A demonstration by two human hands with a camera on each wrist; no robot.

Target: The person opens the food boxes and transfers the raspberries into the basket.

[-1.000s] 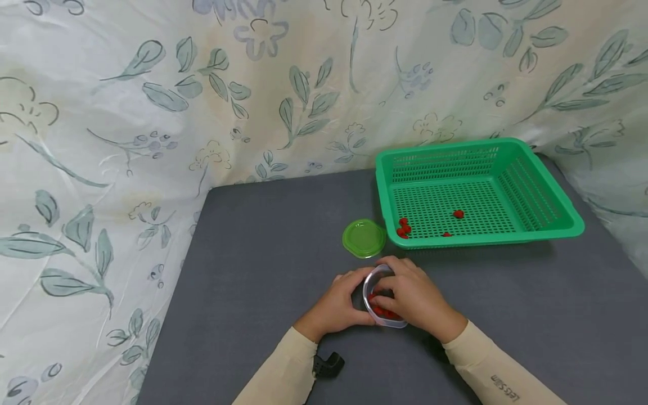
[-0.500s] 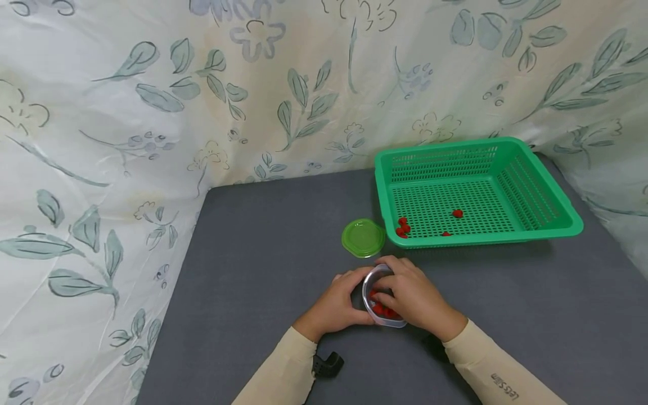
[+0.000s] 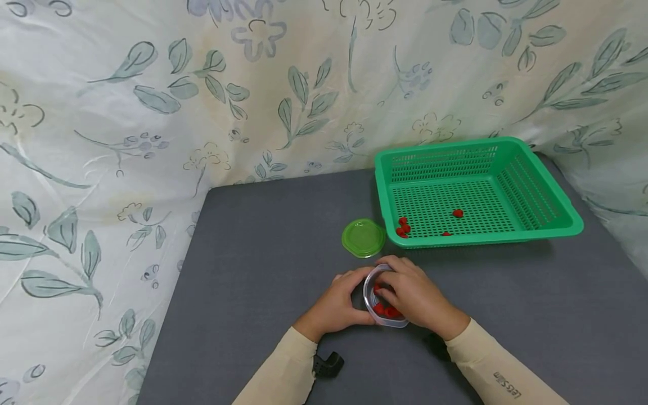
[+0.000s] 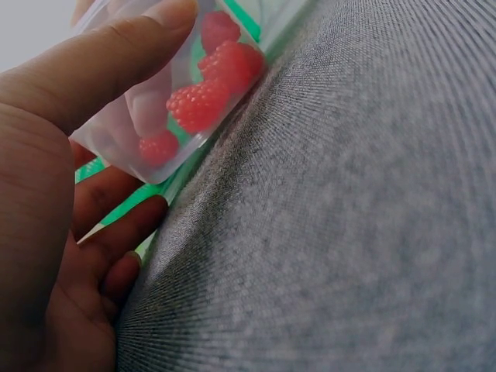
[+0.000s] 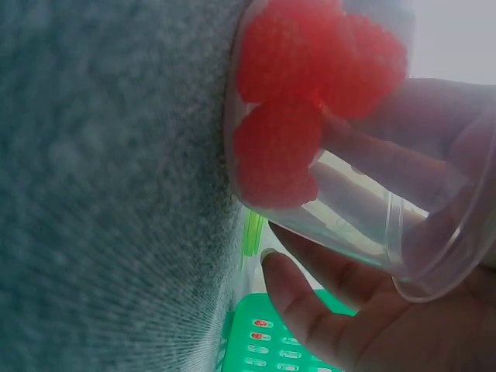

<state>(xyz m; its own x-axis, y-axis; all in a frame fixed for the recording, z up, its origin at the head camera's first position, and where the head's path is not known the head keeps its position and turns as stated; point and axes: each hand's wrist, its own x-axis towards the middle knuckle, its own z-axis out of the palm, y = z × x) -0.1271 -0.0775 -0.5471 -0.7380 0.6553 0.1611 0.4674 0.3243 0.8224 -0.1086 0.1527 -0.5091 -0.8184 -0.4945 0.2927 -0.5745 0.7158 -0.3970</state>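
Observation:
A clear plastic container [image 3: 393, 323] holding several raspberries [image 3: 390, 311] stands on the table, its mouth facing up. My left hand [image 3: 341, 304] grips it from the left, thumb at the near side and fingers at the far side. In the left wrist view the thumb [image 4: 101, 70] lies along the clear wall. My right hand [image 3: 415, 292] reaches into the container with bent fingers. Through the wall in the right wrist view, its fingers [image 5: 387, 163] reach right up to the berries. I cannot tell whether they pinch one.
A green plastic basket [image 3: 552, 228] stands behind to the right, with several raspberries [image 3: 403, 228] in its near left corner and others farther right. Beside it lies a round green lid [image 3: 363, 238]. The grey tabletop [image 3: 273, 242] meets a floral-patterned cloth [image 3: 324, 112] at the back and left.
My right fingers have shifted slightly inside the container, and the berries under them show in a changed arrangement. The left hand, container, lid and basket stay put.

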